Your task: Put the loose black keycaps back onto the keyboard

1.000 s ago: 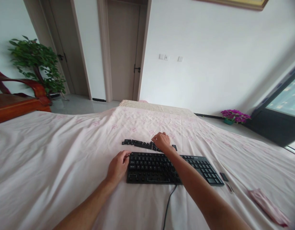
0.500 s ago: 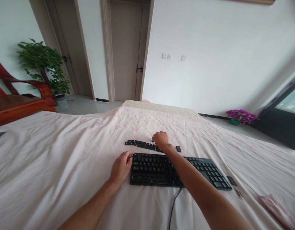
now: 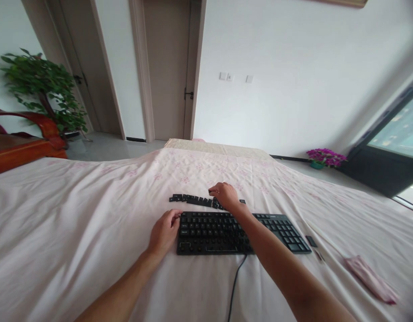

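A black computer keyboard (image 3: pixel 206 232) lies on the pale cloth, its cable running toward me. Keycaps are off along its front rows and around its middle, baring the sockets there. My left hand (image 3: pixel 164 230) is closed on the keyboard's far left corner with thumb and fingers. Beyond the keyboard, my right hand (image 3: pixel 225 197) pinches a small black keycap (image 3: pixel 210 192) just above the cloth. Loose black keycaps (image 3: pixel 196 200) form an uneven row behind the keyboard, partly hidden by my right hand and wrist.
Right of the keyboard are a small dark piece (image 3: pixel 311 241), a thin tweezer-like tool (image 3: pixel 319 255) and a folded pink cloth (image 3: pixel 372 279). A wooden armchair (image 3: pixel 35 138) and a leafy plant (image 3: pixel 43 91) stand at the left. Purple flowers (image 3: pixel 326 156) sit by the wall.
My right hand has picked up a keycap, which now shows between its fingertips. My left hand stays at the keyboard's corner. The whole view has shifted a little to the right.
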Motion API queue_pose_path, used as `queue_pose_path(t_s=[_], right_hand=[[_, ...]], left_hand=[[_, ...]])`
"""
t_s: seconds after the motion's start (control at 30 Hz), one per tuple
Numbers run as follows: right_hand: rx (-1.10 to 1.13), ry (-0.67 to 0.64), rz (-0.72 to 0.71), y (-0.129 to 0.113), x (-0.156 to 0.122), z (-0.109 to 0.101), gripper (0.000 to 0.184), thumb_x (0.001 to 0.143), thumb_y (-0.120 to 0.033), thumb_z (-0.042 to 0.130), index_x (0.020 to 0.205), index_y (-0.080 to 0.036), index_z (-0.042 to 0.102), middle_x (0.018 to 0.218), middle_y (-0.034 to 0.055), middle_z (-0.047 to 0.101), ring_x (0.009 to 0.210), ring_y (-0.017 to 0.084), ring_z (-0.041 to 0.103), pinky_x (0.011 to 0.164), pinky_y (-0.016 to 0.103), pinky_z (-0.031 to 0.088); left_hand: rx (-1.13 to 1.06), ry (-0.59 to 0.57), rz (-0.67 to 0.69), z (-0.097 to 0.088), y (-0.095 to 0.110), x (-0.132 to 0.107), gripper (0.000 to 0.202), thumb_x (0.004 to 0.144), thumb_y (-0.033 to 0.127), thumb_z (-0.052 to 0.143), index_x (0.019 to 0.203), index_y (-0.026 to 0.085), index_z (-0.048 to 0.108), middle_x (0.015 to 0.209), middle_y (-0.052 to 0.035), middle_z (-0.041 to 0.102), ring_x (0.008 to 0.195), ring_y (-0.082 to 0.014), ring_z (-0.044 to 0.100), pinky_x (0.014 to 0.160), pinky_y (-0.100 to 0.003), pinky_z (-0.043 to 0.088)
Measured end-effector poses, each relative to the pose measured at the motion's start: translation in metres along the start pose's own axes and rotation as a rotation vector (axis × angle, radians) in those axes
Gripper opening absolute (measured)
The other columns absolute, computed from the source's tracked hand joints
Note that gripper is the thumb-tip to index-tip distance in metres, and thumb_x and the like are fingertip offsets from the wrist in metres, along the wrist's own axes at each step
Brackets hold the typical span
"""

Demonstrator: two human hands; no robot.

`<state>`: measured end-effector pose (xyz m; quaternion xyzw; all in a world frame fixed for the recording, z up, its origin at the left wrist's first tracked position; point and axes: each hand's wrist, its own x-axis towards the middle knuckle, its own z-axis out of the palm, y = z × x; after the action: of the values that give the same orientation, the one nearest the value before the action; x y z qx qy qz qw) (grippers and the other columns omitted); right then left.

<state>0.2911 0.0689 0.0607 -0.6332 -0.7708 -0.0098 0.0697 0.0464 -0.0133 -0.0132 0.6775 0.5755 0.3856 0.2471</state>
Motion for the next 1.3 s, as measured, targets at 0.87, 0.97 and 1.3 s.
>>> queue_pose_path(t_s=[0.87,0.97,1.3], right_hand=[[-0.139,0.210,-0.258,0.005,-0.149,0.012,0.009,0.088,-0.031,0.062,0.092,-0.028,0.068,0.077,-0.0001,0.061,0.080,0.016,0.048,0.066,0.031,0.025],[-0.191,0.208,-0.273,0.004,-0.152,0.014,0.011,0.089,-0.027,0.059,0.098,-0.026,0.066,0.079,0.0003,0.060,0.080,0.017,0.048,0.068,0.033,0.026],[-0.256,0.207,-0.268,0.001,-0.160,0.021,0.025,0.091,-0.017,0.054,0.115,-0.021,0.059,0.087,0.0044,0.060,0.083,0.019,0.051,0.071,0.032,0.033]], left_hand=[[0.037,0.019,0.016,0.001,-0.001,-0.001,0.027,0.082,0.019,0.047,0.103,0.025,0.063,0.102,-0.0005,0.069,0.091,-0.0144,0.064,0.083,-0.025,0.048],[0.038,0.017,0.020,0.002,-0.002,-0.001,0.026,0.083,0.018,0.046,0.102,0.024,0.063,0.102,-0.0007,0.069,0.092,-0.0146,0.064,0.082,-0.025,0.048],[0.048,0.017,0.022,0.004,-0.005,0.000,0.027,0.083,0.017,0.046,0.103,0.025,0.062,0.101,-0.0005,0.069,0.090,-0.0141,0.064,0.082,-0.025,0.047]])
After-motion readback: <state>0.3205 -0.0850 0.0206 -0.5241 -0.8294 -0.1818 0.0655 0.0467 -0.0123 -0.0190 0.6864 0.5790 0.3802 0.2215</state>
